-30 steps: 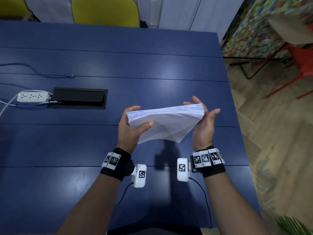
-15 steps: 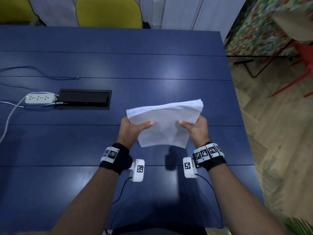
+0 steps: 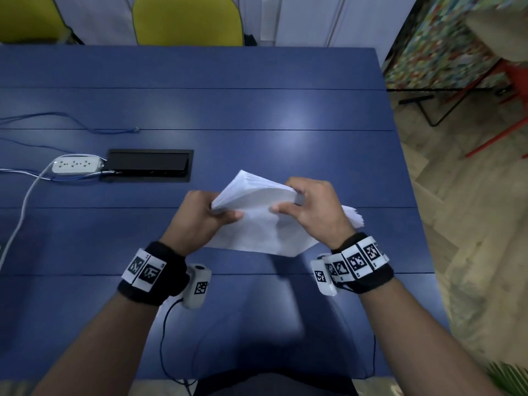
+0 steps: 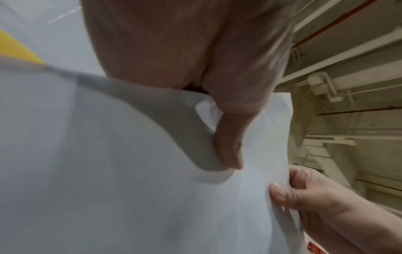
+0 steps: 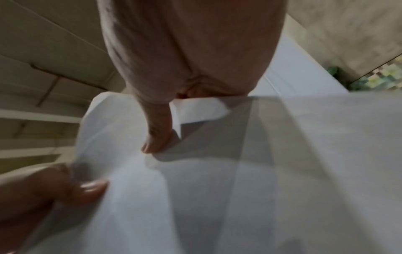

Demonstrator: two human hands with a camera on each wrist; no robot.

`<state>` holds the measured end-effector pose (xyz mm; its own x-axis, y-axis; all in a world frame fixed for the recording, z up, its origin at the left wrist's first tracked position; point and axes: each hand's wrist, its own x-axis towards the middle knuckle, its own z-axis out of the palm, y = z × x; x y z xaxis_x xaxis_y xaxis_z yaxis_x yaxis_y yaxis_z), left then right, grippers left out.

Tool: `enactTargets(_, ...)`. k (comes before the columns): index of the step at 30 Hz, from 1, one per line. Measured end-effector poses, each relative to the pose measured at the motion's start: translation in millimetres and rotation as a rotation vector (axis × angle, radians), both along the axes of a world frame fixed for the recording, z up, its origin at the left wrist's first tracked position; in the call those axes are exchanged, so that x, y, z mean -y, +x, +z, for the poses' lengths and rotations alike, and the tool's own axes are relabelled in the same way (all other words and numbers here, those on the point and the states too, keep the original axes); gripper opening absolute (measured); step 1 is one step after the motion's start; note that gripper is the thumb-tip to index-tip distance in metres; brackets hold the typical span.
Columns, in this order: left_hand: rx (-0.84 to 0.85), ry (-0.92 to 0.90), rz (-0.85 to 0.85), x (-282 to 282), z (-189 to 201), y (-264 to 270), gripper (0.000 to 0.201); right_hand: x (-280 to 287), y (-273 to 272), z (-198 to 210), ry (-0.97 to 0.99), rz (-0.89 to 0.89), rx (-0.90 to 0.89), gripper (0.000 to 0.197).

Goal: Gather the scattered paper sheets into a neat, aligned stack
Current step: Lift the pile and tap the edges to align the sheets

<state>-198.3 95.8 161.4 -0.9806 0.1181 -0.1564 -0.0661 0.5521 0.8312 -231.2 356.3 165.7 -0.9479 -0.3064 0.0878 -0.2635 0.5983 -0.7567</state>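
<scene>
A thick stack of white paper sheets (image 3: 257, 221) is held in the air above the blue table (image 3: 200, 95), tilted and bent, with its far edges fanned. My left hand (image 3: 200, 218) grips the stack's left edge, thumb on top. My right hand (image 3: 311, 207) grips the top right part, thumb and fingers curled over it; a corner of sheets sticks out beyond that wrist. In the left wrist view the paper (image 4: 108, 163) fills the frame under my left hand (image 4: 228, 141). The right wrist view shows the sheets (image 5: 217, 189) pinched by my right hand (image 5: 158, 137).
A black cable hatch (image 3: 147, 164) is set in the table at the left, with a white power strip (image 3: 75, 164) and cables beside it. Yellow chairs (image 3: 188, 20) stand at the far edge. The table's right edge (image 3: 411, 212) drops to a wooden floor.
The stack has turned from lying level between both hands to tilted with a corner pointing away. My right hand moved from the stack's right end onto its top edge.
</scene>
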Motion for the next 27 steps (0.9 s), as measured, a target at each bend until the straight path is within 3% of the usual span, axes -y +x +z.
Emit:
enactTargets(2, 0.051, 0.084, 0.083, 10.9, -9.7, 8.8, 0.057, -25.7, 5.1, -13.8, 0.039, -0.082, 0.09, 0.035)
enactTargets(5, 0.127, 0.267, 0.235, 28.1, -19.4, 22.0, 0.029, -76.0, 17.1, -33.9, -0.003, -0.233, 0.222, 0.031)
enactTargets(7, 0.156, 0.376, 0.319, 36.5, -26.2, 29.7, 0.01, -92.2, 27.7, -48.8, -0.315, -0.319, 0.376, 0.025)
enactTargets(9, 0.151, 0.471, 0.387, 36.0, -35.3, 35.0, 0.011, -89.8, 38.0, -60.9, -0.711, -0.36, 0.48, 0.03)
enactTargets(11, 0.123, 0.521, 0.434, 30.1, -46.9, 37.1, 0.015, -76.9, 45.0, -72.3, -0.872, -0.358, 0.57, 0.039)
enactTargets(14, 0.064, 0.562, 0.478, 19.8, -64.7, 38.9, 0.04, -52.7, 48.2, -80.8, -0.876, -0.435, 0.539, 0.034)
enactTargets(18, -0.005, 0.582, 0.515, 0.4, -84.8, 43.0, 0.037, -26.2, 48.1, -90.6, -0.84, -0.699, 0.302, 0.023)
enactTargets(20, -0.012, 0.6, 0.568, -7.8, -96.6, 43.1, 0.036, -16.5, 46.4, -97.9, -0.846, -0.765, 0.253, 0.027)
enactTargets(27, 0.167, 0.559, 0.695, -20.0, -148.7, 52.1, 0.03, -18.8, 55.1, -155.5, -0.635, -0.84, 0.455, 0.028)
